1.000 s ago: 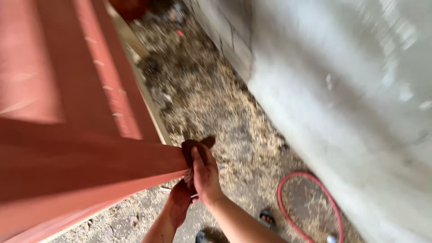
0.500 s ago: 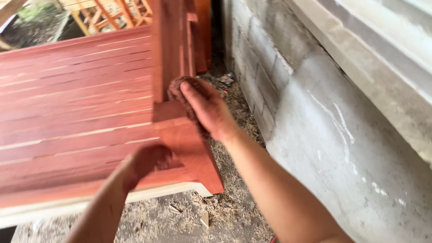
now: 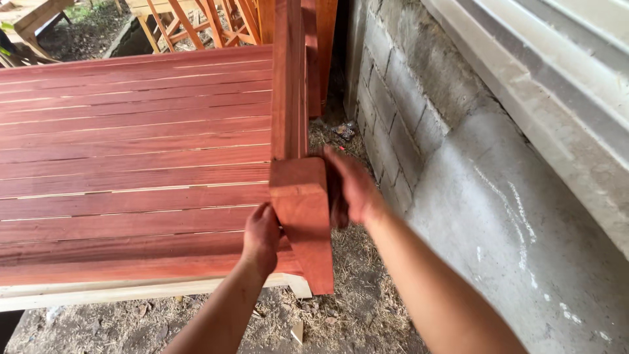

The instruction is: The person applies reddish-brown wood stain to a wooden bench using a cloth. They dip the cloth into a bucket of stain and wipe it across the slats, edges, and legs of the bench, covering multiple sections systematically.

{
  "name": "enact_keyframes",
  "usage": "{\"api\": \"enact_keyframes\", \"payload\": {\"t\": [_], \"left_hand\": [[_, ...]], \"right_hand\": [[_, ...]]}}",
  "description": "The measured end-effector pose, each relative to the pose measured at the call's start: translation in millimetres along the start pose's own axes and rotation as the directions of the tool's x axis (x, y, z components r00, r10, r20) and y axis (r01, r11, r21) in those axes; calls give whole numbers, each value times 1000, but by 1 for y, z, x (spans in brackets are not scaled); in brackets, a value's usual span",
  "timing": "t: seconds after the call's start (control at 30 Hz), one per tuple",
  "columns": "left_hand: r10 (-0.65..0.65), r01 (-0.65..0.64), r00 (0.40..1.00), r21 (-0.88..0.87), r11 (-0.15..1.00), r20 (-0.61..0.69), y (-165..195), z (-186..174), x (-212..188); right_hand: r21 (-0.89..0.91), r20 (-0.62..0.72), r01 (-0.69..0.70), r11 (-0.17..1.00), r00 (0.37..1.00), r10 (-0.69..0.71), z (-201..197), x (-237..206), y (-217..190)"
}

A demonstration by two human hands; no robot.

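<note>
A thick red-stained wooden block (image 3: 301, 210) caps the near end of an upright red rail (image 3: 288, 78) on a slatted red wooden platform (image 3: 131, 151). My left hand (image 3: 261, 233) curls against the block's left side, where it meets the slats. My right hand (image 3: 350, 190) presses on the block's right face, its fingers darkened with stain. Whether a pad or cloth lies under that palm I cannot tell. Both forearms reach in from the bottom of the head view.
A grey concrete block wall (image 3: 458, 151) runs close along the right. The ground (image 3: 367, 314) between wall and platform is dirt with wood shavings. More red wooden frames (image 3: 196, 23) stand at the back. A pale unpainted board (image 3: 98, 295) edges the platform's near side.
The view has swung from looking down at the ground to looking along the platform. My right hand slid from the block's top to its right face. My left hand moved up against its left side.
</note>
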State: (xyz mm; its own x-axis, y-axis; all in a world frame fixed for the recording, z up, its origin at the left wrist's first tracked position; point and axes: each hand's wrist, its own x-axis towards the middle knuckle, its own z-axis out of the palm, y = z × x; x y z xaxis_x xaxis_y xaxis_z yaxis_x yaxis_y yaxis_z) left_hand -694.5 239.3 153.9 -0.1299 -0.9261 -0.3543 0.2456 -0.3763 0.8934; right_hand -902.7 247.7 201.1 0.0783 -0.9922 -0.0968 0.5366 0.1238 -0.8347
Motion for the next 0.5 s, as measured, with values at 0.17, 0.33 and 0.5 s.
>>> {"api": "enact_keyframes", "payload": {"t": [0.17,0.33,0.5], "left_hand": [[-56,52,996,60,997,69,-16,-5,17],[-160,155,982,56,986,95,-18,-1,25],[-156,163,985,-96,982,72,-25,2,29]], "right_hand": [[-146,50,12,989,999,-5,-2,21,-29],[-446,-41,-230,865,971,237,-31,3,24],[-84,-59,-153,985,987,148,-43,-1,57]]}}
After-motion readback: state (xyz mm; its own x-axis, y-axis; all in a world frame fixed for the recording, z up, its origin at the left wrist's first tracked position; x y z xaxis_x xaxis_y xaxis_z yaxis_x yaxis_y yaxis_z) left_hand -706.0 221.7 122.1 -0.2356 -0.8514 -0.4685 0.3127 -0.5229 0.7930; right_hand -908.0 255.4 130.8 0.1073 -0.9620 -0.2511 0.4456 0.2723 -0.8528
